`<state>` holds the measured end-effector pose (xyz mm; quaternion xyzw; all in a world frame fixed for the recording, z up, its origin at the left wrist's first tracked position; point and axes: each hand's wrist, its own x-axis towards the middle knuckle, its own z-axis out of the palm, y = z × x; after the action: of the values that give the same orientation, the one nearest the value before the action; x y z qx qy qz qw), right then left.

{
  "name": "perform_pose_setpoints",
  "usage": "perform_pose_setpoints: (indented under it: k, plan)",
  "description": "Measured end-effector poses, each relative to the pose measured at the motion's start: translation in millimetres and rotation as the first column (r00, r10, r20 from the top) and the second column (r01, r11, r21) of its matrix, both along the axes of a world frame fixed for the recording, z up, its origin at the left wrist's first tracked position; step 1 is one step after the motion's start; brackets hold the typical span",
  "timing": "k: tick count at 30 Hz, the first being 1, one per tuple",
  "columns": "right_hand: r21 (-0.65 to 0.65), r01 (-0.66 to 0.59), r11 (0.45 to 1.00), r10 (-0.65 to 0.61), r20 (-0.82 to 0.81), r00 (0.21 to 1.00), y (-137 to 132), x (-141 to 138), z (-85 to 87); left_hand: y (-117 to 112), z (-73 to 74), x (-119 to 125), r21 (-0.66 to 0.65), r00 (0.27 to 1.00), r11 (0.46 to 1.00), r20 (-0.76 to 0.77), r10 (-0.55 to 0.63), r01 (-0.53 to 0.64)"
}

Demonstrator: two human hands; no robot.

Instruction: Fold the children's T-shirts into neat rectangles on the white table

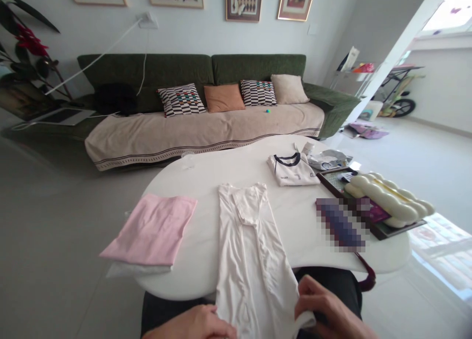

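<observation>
A white garment [258, 265] is lying on the worktop [204, 221], long axis pointing away from the person, the right hand [324, 304] pinching its near right edge and the left hand [199, 323] touching the left, grip unclear.

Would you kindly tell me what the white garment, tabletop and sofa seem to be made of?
White garment: matte, thin cloth, perhaps knit, judging by its soft wrinkles.
Tabletop: stone or laminate; its smooth, faint sheen leaves it open.
Sofa: probably velvety fabric, from its soft, uneven dark-green shading.
</observation>
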<state>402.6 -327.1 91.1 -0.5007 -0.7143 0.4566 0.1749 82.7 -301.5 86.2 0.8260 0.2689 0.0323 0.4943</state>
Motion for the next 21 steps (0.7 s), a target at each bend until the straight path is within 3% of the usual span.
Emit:
perform_pose_setpoints:
  k: [3,5,7,10,12,14,16,18,21]
  plan:
    - [0.041,0.074,0.996,-0.070,-0.095,0.993,54.9,7.3,18.3,50.6,32.0,-2.1,-0.271,0.996,0.961,0.041,0.076,-0.062]
    - [0.020,0.143,0.990,-0.135,-0.220,0.966,107.9,7.5,12.7,99.8,30.1,1.9,-0.441,0.955,0.877,0.122,0.271,-0.192]
    - [-0.106,0.223,0.969,-0.246,-0.304,0.920,164.2,1.9,-4.9,151.1,9.3,11.2,-0.649,0.809,0.688,0.186,0.557,-0.324]
    - [-0.226,0.323,0.919,-0.385,-0.342,0.857,231.7,-12.6,-42.7,210.0,-38.4,30.8,-0.825,0.487,0.363,0.125,0.865,-0.434]
    - [-0.239,0.357,0.903,-0.420,-0.322,0.848,256.9,-20.8,-67.5,229.4,-67.4,42.1,-0.841,0.398,0.278,0.082,0.914,-0.465]
    - [-0.238,0.377,0.895,-0.438,-0.312,0.843,267.5,-24.5,-86.9,235.4,-87.0,47.9,-0.834,0.378,0.262,0.071,0.923,-0.485]
    - [-0.219,0.381,0.898,-0.435,-0.317,0.843,269.3,-23.2,-98.4,235.4,-95.1,47.8,-0.830,0.358,0.256,0.073,0.931,-0.496]
    - [-0.191,0.369,0.910,-0.413,-0.321,0.852,269.2,-18.5,-102.0,236.9,-92.7,44.0,-0.827,0.360,0.276,0.097,0.928,-0.489]
    - [-0.132,0.357,0.925,-0.380,-0.306,0.873,274.8,-9.7,-97.8,249.7,-79.0,38.4,-0.813,0.403,0.365,0.178,0.898,-0.454]
